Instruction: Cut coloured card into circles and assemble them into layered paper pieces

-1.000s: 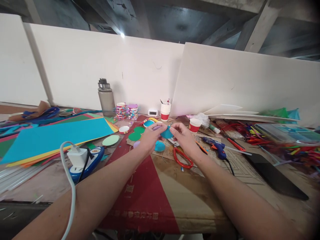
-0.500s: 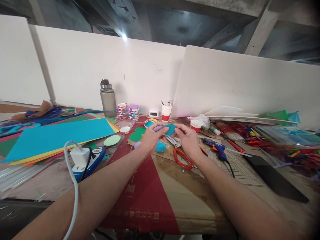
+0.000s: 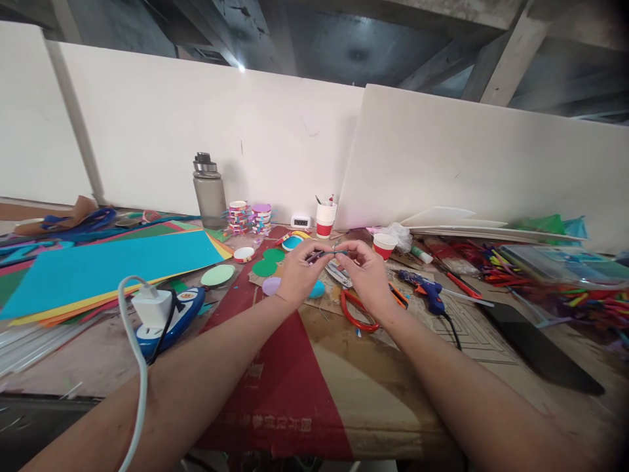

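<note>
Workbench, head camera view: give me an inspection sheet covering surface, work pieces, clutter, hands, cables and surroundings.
Surface: cardboard sheet, red and tan, over the bench.
Work pieces: teal paper disc, seen edge-on, pinched between both hands; purple piece against it.
Clutter: red scissors, coloured paper sheets, paper cup, water bottle.
Hands: left hand and right hand, fingers closed on the disc.
Cables: white charger cable; blue glue gun with black cord.
Surroundings: white foam boards behind.

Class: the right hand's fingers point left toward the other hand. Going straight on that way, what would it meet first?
Most likely the left hand: the right hand already shares the thin teal disc with it, fingertips almost touching.
</note>
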A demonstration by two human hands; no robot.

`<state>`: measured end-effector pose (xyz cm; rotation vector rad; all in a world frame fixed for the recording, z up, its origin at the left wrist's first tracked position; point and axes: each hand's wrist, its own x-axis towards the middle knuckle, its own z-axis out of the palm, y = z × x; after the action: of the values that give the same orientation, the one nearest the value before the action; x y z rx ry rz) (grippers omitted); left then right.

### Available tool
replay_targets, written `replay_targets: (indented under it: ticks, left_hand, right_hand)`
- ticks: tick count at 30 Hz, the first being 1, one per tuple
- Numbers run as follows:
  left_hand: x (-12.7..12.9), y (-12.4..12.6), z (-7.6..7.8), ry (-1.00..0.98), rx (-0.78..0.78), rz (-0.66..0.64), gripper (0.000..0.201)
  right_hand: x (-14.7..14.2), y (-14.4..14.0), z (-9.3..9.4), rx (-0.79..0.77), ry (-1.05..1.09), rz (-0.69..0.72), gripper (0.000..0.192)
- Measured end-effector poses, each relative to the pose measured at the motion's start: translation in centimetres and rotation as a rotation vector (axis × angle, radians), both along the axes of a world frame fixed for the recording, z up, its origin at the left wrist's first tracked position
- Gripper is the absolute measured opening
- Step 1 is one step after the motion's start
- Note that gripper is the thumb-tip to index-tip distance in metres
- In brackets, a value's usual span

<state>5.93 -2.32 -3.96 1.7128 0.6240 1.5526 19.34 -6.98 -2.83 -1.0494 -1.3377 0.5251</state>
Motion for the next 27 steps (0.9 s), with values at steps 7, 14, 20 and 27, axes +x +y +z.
replay_targets:
  ticks: [7,14,20,27]
  left_hand:
    - [0.2,-0.1,0.3,-0.051,-0.082,-0.062,0.011]
    - [-0.3,0.0,1.2,-0.109,-0.165,-0.052,0.017]
    - [-0.4,0.0,1.4,-0.046,-0.113,0.037,0.017]
    - [-0.7,0.7,1.2,0.085,-0.189,-0.202,0.035]
  right_hand:
    - [0.0,-0.1,0.0,-0.012,0.073,0.019,0.014]
    - [-0.5,-0.3,0.4,-0.123,0.223,0.151,0.025]
    - [-0.6,0.0,0.1,-0.216,0.378,0.24,0.033]
    - [-0.8,-0.2,0.1,-0.27,0.505,0.342,0.037]
